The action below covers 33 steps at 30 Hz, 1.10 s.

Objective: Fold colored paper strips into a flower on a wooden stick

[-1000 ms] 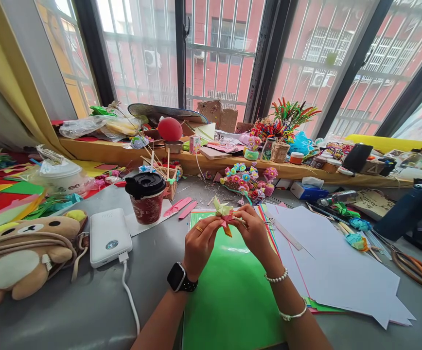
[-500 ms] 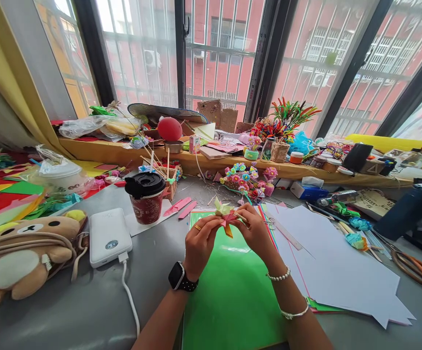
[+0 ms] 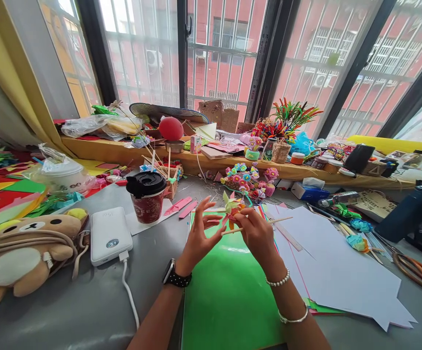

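Counts: I get one paper flower, one stick, one lidded cup, one power bank.
Hands: apart; right hand clamped on stick, flower at its fingertips; left hand spread loose, contact unclear.
Flower spot: frame centre, over green sheet.
Desk/room: grey desk, barred windows across top.
Axis: stick runs left-right, right end higher; flower's green tips point up.
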Tool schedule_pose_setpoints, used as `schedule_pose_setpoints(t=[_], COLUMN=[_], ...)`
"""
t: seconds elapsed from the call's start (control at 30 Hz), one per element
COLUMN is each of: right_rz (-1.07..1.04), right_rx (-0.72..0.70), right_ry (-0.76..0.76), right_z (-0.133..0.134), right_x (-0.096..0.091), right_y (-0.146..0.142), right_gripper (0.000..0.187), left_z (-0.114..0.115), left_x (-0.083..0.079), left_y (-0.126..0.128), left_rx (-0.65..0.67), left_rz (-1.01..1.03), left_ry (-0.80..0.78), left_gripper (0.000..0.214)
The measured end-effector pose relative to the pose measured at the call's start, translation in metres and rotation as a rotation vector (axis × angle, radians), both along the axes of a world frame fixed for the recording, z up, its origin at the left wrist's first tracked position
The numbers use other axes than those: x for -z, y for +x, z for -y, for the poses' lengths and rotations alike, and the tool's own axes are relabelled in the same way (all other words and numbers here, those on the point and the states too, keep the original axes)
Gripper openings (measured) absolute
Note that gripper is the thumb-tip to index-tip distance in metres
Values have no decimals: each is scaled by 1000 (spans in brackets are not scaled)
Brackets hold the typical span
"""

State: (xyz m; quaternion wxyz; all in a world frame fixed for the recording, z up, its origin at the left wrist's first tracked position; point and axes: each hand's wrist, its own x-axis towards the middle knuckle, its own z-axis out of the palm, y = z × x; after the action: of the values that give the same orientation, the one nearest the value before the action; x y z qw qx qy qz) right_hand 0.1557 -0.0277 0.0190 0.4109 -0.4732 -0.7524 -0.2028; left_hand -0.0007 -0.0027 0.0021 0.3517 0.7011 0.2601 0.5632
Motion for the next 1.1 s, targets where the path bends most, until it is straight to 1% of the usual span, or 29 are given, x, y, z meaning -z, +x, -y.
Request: schedule_pose_setpoints(t=[0.07, 0.1, 0.17, 0.23, 0.37, 0.47, 0.53, 0.63, 0.9, 1.1], right_rz=[94, 130, 159, 144, 18, -153, -203, -189, -159, -153], right_rx=[-15, -28, -61, -103, -156, -198, -245, -303, -338, -293], right_ry=[0, -3, -19, -46, -68, -98, -144, -193, -244, -238], right_z=[1, 1, 2, 2, 0, -2, -3, -3, -3, -1], right_x=[-1, -1, -1, 0, 1, -1, -3, -4, -5, -5], right_y=[-1, -3, -6, -8, -8, -4, -1, 0, -2, -5], right_gripper=[22, 23, 24, 25, 19, 12, 9, 8, 10, 14], left_z=[-2, -3, -5, -7, -10, -10, -9, -8, -10, -10], left_x=[-2, -3, -4, -4, -3, -4, -5, -5, -1, -1], left_y=[-6, -8, -11, -12, -12, -12, -12, -12, -11, -10], left_rx=[141, 194, 261, 292, 291, 286, 284, 294, 307, 312], left_rz=[-33, -43, -43, -40, 2, 45, 51, 48, -22, -41], left_ry=[-93, -139, -208, -244, -268, -286, -299, -306, -300, -284], left_gripper=[75, 74, 71, 68, 61, 64, 66, 66, 60, 51])
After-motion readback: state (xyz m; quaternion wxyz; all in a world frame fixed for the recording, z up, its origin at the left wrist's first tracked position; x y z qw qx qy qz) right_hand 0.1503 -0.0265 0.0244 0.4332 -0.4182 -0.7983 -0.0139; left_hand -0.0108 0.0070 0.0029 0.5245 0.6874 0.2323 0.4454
